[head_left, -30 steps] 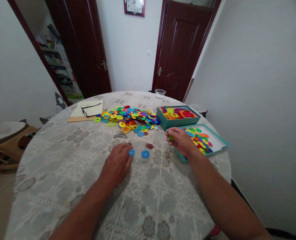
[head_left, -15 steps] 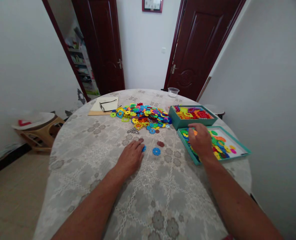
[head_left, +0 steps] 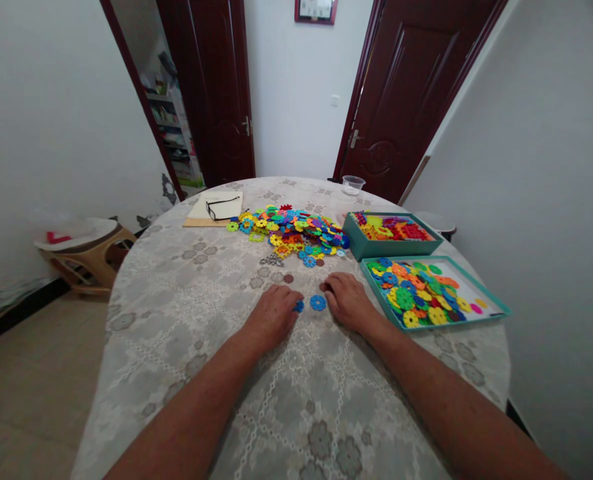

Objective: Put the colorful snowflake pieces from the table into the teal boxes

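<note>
My left hand [head_left: 272, 313] lies palm down on the lace-covered round table [head_left: 296, 400], its fingertips on a small blue flower-shaped disc [head_left: 299, 306]. A second blue disc [head_left: 318, 303] lies between my hands. Palm down beside it, my right hand [head_left: 349, 301] has its fingertips over a dark red disc [head_left: 322, 287], which is mostly hidden. Both hands have their fingers stretched out and grip nothing.
A pile of coloured discs [head_left: 296, 233] lies further back. A teal box [head_left: 396, 247] full of pieces and a shallow teal tray [head_left: 469, 290] with loose discs stand at the right. Glasses [head_left: 221, 208] on a notebook, a clear cup [head_left: 353, 183] and a stool [head_left: 91, 253] are around.
My right hand went from the table edge into the teal tray, then came back to the table beside the blue disc. My left hand stayed on its blue disc.
</note>
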### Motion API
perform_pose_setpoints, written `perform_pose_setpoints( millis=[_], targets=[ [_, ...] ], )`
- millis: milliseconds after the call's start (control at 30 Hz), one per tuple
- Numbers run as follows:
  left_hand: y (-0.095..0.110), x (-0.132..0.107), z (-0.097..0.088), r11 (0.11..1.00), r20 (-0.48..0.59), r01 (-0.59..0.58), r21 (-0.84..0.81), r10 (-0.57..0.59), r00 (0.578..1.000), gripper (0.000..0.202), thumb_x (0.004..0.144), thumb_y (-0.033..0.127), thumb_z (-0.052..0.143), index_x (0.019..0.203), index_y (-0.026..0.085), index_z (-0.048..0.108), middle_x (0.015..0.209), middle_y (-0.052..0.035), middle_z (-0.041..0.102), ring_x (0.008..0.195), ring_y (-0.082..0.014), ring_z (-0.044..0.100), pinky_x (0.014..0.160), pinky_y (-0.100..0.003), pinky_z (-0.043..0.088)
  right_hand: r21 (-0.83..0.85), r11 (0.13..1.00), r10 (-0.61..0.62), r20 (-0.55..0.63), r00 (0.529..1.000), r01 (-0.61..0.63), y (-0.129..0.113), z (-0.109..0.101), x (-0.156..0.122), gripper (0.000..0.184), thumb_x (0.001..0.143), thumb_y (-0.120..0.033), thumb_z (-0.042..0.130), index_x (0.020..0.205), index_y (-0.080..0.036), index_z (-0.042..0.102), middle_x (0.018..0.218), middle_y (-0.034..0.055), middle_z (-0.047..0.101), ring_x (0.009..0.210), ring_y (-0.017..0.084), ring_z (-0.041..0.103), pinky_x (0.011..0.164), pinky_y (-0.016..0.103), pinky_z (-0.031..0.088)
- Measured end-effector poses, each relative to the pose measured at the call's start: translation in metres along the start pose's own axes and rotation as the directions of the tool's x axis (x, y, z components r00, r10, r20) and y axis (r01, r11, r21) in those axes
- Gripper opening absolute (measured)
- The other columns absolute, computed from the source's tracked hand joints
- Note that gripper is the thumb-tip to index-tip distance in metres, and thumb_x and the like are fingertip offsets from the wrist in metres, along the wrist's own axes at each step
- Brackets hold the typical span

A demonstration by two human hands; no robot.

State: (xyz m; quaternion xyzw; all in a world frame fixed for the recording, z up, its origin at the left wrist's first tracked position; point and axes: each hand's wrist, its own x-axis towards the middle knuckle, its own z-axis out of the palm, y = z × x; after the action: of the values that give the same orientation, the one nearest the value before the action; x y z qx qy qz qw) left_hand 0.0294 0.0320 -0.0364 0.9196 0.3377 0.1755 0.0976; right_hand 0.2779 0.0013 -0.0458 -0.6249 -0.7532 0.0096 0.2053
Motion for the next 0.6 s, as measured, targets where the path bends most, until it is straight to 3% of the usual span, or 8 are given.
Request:
perform_pose_setpoints(
  millis=[133, 433, 600],
  targets=[
    [0.005, -0.003, -0.005, 0.996, -0.023, 0.085, 0.029, -0.085, 0.996, 0.041, 0.088, 0.02, 0.068, 0.129, 0.016, 0.063, 0.127, -0.0149, 0.063, 0.12, -0.03, 0.055, 0.108, -0.047, 0.045, 0.036, 0.998, 0.058, -0.007, 0.998, -0.057, 0.0, -0.002, 0.002, 0.009, 0.098, -0.027, 0.059, 0.1, -0.02, 0.064, 0.109, 0.0103, 0.065, 0.108, 0.025, 0.055, 0.098, 0.037, 0.04],
    [0.01, 0.001, -0.01, 0.982, 0.015, 0.18, 0.057, -0.181, 0.983, 0.018, 0.088, 0.024, 0.068, 0.104, 0.016, 0.063, 0.116, -0.0137, 0.063, 0.113, -0.0298, 0.056, 0.103, -0.046, 0.045, -0.04, 0.992, 0.121, 0.038, 0.992, -0.12, 0.011, -0.013, -0.002, 0.017, 0.093, -0.034, 0.067, 0.097, -0.018, 0.067, 0.105, 0.012, 0.066, 0.106, 0.027, 0.057, 0.095, 0.037, 0.04],
    [0.007, 0.001, -0.009, 0.976, -0.027, 0.216, -0.008, -0.216, 0.976, 0.023, 0.081, 0.019, 0.072, 0.099, 0.02, 0.059, 0.109, -0.0101, 0.065, 0.103, -0.0277, 0.057, 0.093, -0.042, 0.046, 0.081, 0.988, 0.127, 0.084, 0.988, -0.134, 0.008, -0.021, -0.002, 0.007, 0.091, -0.027, 0.066, 0.091, -0.02, 0.065, 0.097, 0.0092, 0.066, 0.095, 0.023, 0.06, 0.086, 0.034, 0.043]
  ],
)
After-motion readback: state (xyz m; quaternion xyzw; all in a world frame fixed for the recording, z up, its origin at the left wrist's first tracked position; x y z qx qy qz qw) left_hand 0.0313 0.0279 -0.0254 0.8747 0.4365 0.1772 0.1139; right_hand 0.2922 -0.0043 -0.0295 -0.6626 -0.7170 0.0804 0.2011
